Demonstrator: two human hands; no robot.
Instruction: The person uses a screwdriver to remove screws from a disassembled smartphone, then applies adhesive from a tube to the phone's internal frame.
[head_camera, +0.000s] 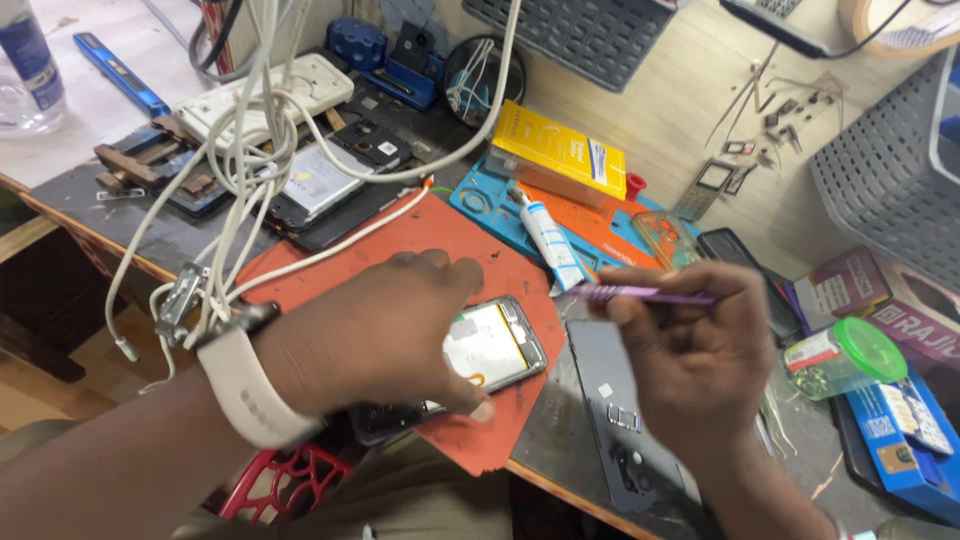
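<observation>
We look steeply down from a single head-worn camera, close above the orange mat (440, 235). The view faces the bench's far edge, tilted, so the mat sits centre, a grey basket (880, 190) beyond it to the right and white cables (250, 130) beyond it to the left.

a phone repair workshop: opened phones (320, 185), cluttered workbench (560, 440).

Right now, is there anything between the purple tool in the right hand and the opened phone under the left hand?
Nothing visible: the purple tool in the right hand has open space to the opened phone, held by the left hand.
</observation>
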